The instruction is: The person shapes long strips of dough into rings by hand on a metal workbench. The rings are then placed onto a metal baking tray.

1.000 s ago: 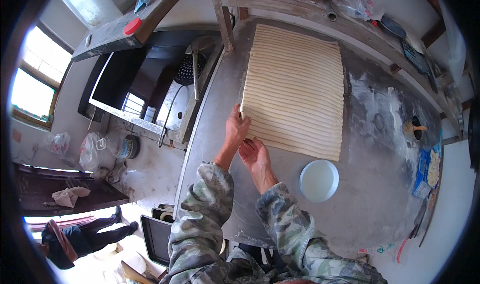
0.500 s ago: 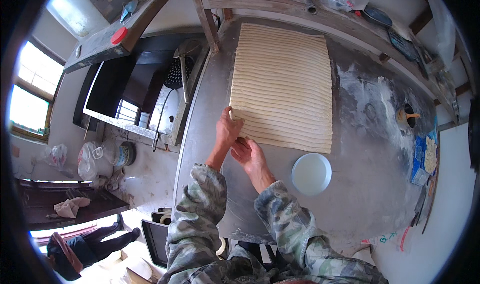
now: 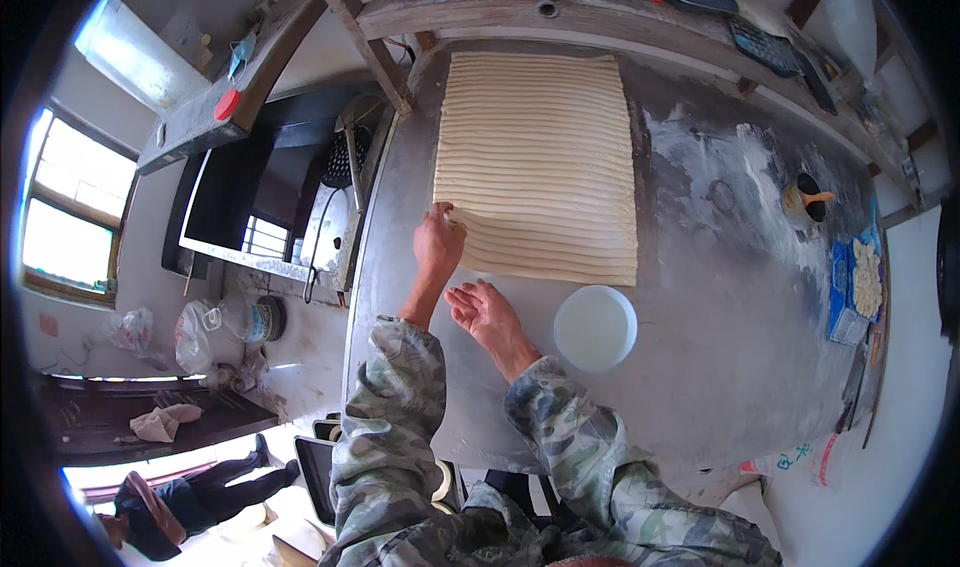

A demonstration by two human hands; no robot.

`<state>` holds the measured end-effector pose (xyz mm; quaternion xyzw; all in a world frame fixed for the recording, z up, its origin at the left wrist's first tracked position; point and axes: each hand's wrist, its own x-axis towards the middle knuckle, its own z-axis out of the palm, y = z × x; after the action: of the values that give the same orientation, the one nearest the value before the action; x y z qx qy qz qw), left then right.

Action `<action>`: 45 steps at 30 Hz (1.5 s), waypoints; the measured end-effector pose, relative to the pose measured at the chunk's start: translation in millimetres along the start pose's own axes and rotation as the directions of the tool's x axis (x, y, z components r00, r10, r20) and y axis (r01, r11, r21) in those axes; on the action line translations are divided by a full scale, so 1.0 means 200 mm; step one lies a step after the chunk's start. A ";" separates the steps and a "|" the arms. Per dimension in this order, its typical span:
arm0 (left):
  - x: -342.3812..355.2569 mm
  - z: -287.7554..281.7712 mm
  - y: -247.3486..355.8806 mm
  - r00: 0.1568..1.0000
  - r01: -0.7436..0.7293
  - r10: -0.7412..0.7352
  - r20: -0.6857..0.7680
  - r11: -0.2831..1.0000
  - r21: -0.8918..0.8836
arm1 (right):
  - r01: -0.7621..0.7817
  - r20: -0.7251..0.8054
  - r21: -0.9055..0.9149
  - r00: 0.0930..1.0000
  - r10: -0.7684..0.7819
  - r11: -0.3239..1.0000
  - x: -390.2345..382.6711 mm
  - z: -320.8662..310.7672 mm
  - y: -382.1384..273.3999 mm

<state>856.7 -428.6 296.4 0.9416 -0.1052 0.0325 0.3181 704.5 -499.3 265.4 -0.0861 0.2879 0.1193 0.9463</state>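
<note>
A large pale sheet of dough [image 3: 540,157], ridged in parallel strips, lies flat on the grey worktop [image 3: 700,367]. At its near left edge my left hand [image 3: 438,245] pinches the end of a dough strip; the fingertips partly hide that end. Just short of the dough's near edge hovers my right hand [image 3: 490,319], palm turned partly up, fingers stretched and nothing in them. To its right stands a round white bowl [image 3: 596,328] with cloudy, whitish liquid, close to the sheet's near right corner.
Flour [image 3: 755,187] is smeared over the worktop's right side, by a dark container [image 3: 803,199] with a wooden-handled tool. A blue package [image 3: 850,297] lies at the right edge. A wooden shelf [image 3: 600,17] spans the back. Another person [image 3: 190,502] is at lower left.
My right hand has come away from my left, and its fingers have straightened. My left hand still pinches at the dough's left edge. The whole view has shifted slightly.
</note>
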 end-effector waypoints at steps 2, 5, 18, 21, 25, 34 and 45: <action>-0.01 -0.05 0.20 0.995 -0.085 0.087 -0.053 0.996 0.034 | 0.018 -0.063 0.044 0.998 -0.015 0.999 -0.06 0.04 -0.06; -0.01 -0.15 0.51 0.987 -0.162 0.160 0.025 0.982 0.095 | 0.075 -0.044 0.142 0.997 -0.069 0.987 -0.16 0.11 -0.13; -0.35 -0.41 1.90 0.801 -0.599 0.593 -0.084 0.790 -0.132 | 0.345 0.213 0.646 0.775 -0.595 0.681 -0.43 0.09 -0.76; -0.53 -0.47 2.15 0.755 -0.654 0.638 -0.151 0.713 -0.254 | 0.465 0.173 0.660 0.671 -0.721 0.591 -0.61 -0.01 -1.00; -0.78 -0.56 2.24 0.779 -0.619 0.607 -0.158 0.702 -0.352 | 0.484 0.112 0.645 0.705 -0.700 0.591 -1.03 -0.15 -1.26; -1.42 -0.32 1.89 0.977 -0.143 0.209 0.032 0.767 -0.626 | 0.854 -0.195 0.147 0.519 -0.832 0.499 -1.99 -0.64 -1.37; -1.92 0.38 0.60 0.986 0.148 -0.144 0.082 0.988 -0.046 | -0.144 -0.413 -0.785 0.847 -0.336 0.602 -2.32 -1.24 -0.98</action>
<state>455.1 -500.2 258.5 0.9388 -0.0493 -0.0306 0.3394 255.1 -825.6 343.1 -0.5407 0.4446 0.1527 0.6976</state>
